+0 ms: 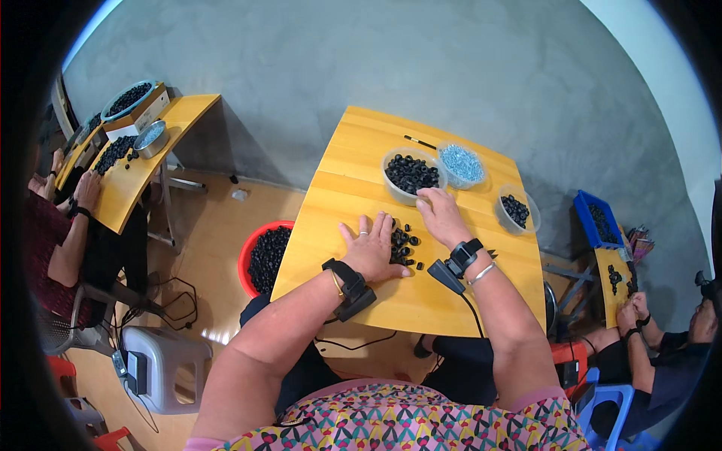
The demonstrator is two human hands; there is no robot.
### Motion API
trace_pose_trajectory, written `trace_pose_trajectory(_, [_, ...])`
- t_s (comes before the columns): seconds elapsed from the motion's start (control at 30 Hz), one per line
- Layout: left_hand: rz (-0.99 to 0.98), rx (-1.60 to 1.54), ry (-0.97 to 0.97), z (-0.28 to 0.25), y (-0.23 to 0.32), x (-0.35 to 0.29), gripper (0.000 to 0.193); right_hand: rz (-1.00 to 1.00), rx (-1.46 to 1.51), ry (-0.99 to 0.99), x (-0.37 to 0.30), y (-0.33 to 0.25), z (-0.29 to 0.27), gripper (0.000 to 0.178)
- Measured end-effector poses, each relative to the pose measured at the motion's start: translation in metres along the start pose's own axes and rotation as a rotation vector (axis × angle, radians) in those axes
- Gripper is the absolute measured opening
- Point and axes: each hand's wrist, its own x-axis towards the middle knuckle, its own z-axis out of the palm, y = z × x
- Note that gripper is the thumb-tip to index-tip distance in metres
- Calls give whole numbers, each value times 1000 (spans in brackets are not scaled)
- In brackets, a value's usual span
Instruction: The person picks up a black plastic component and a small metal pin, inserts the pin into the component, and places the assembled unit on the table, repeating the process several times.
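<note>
The place looks like a small workshop: yellow-topped work tables (320,203) stand apart along a plain grey wall (429,68), with a person seated at the left (64,252) and another at the right (681,383). Small black parts (412,171) lie in bulk in bowls, a red tub (244,263) and a blue bin (583,219), while a grey plastic stool (162,364) and loose cables (188,301) occupy the floor (218,207).

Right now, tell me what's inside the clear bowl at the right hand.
The clear plastic bowl holds a heap of small, rounded black pieces. Their top layer covers the bowl's floor and whatever lies deeper; the right hand hides part of the near wall.
</note>
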Motion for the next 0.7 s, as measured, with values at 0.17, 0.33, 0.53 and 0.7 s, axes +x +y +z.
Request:
trace_pose_trajectory(0.17, [22,-4,34,0,-4,13,97,-110,115,-28,12,5,6,30])
trace_pose_trajectory(0.33, [-7,-55,68,-6,-14,12,94,166,337,126,3,-22,-43,28])
trace_pose_trajectory(0.53, [-12,-3,-63,-11,-5,-21,91,347,95,0,-76,29,-84,14])
trace_pose_trajectory(0.7, [52,61,-80,6,-2,-17,87,295,-9,-293,-116,-12,-59,12])
